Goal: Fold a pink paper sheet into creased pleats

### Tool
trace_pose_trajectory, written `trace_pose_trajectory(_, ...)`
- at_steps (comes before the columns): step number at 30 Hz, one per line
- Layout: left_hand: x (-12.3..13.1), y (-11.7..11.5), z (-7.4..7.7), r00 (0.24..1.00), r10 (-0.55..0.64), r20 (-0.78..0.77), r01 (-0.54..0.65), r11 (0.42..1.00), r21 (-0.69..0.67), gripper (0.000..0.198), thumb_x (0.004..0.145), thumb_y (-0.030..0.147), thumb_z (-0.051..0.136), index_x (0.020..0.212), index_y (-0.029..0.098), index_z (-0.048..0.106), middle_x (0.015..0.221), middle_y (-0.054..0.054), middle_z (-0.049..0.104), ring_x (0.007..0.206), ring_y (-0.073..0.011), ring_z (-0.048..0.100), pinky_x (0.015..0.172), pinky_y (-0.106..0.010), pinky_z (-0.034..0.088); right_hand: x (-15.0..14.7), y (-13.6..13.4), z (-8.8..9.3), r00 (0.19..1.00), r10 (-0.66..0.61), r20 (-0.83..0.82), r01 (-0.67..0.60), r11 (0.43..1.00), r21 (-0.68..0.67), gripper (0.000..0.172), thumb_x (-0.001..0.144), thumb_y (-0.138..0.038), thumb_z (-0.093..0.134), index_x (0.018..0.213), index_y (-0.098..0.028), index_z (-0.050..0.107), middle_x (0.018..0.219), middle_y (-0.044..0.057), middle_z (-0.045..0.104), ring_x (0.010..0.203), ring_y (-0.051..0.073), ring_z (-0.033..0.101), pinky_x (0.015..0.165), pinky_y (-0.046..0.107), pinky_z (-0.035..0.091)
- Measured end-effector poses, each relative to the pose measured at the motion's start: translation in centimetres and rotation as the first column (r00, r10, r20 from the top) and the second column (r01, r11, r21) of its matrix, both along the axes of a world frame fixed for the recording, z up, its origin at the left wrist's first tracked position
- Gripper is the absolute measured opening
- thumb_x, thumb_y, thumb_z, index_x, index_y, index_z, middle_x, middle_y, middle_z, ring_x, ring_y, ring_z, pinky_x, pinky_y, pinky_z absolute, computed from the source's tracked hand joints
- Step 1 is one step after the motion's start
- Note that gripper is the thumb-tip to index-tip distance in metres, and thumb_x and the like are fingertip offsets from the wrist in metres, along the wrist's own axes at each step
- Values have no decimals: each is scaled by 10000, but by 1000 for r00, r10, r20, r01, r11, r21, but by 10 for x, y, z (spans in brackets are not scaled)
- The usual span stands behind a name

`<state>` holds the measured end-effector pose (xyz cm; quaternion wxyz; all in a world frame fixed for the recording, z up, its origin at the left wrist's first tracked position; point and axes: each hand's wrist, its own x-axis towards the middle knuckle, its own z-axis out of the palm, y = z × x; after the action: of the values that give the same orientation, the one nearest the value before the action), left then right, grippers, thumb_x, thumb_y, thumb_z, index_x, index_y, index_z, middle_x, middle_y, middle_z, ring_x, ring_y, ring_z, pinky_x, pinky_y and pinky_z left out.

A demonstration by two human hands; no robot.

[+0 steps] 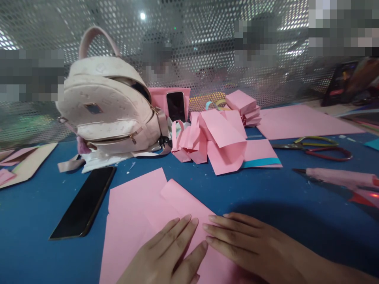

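A folded sheet of pink paper (183, 199) lies at the front of the blue table, overlapping a larger flat pink sheet (127, 225). My left hand (168, 252) rests on the folded paper with its fingers stretched out. From the right, my right hand (248, 244) lies flat across the paper's right edge, fingers extended toward the left hand. Neither hand grips anything. The near end of the paper is partly hidden under my hands.
A black phone (84, 203) lies left of the sheets; a cream backpack (115, 106) stands behind. Pink paper bags (192, 142) and folded pieces (226, 134) sit mid-table. Scissors (319, 148) and a pink glue gun (340, 176) lie right. A perforated metal screen (189, 43) closes the back.
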<state>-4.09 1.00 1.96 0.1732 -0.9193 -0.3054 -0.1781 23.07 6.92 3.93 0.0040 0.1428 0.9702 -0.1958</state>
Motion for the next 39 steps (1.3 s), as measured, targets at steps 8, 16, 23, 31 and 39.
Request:
trace_pose_trajectory(8,-2,-1,-3,997,70,-30,-69,997,36,358,1050,308,417,1283,193,663,1299,-55,675,1168,-229,664,991,-345,551,-1,0,-2,1000,7,22,-8,999,42,581,1055,-274,384,1589,-242,157,1594,12,302,1458,162,318,1206,371,302)
trace_pose_trajectory(16,-5,-3,0,982,169,-78,-167,985,40,427,1022,385,411,1320,175,633,1286,-193,655,1170,-337,650,866,-406,610,-1,1,-2,995,-20,-93,21,1000,2,587,1021,-265,477,1569,-248,266,1541,34,420,1409,184,421,1189,344,339)
trace_pose_trajectory(23,-7,-1,3,951,275,-140,-268,961,64,521,1015,404,332,1312,70,600,1248,-324,627,1130,-397,654,793,-441,627,1,1,-3,994,-12,-108,15,999,28,586,1025,-289,477,1569,-234,268,1531,48,432,1395,193,444,1180,340,353)
trace_pose_trajectory(31,-8,5,6,980,177,-86,-179,984,-19,464,975,253,361,1291,-6,580,1322,-247,616,1234,-330,605,907,-402,600,-2,3,-1,999,12,-43,-8,995,103,545,1040,-283,445,1561,-241,291,1551,28,401,1415,177,409,1187,342,343)
trace_pose_trajectory(39,-7,4,0,997,0,-80,-5,998,-62,490,877,70,442,1352,80,562,1315,-228,626,1249,-349,588,932,-436,581,-1,1,-3,998,8,-67,-2,997,79,555,1021,-230,451,1557,-230,305,1554,32,402,1420,182,405,1190,348,340)
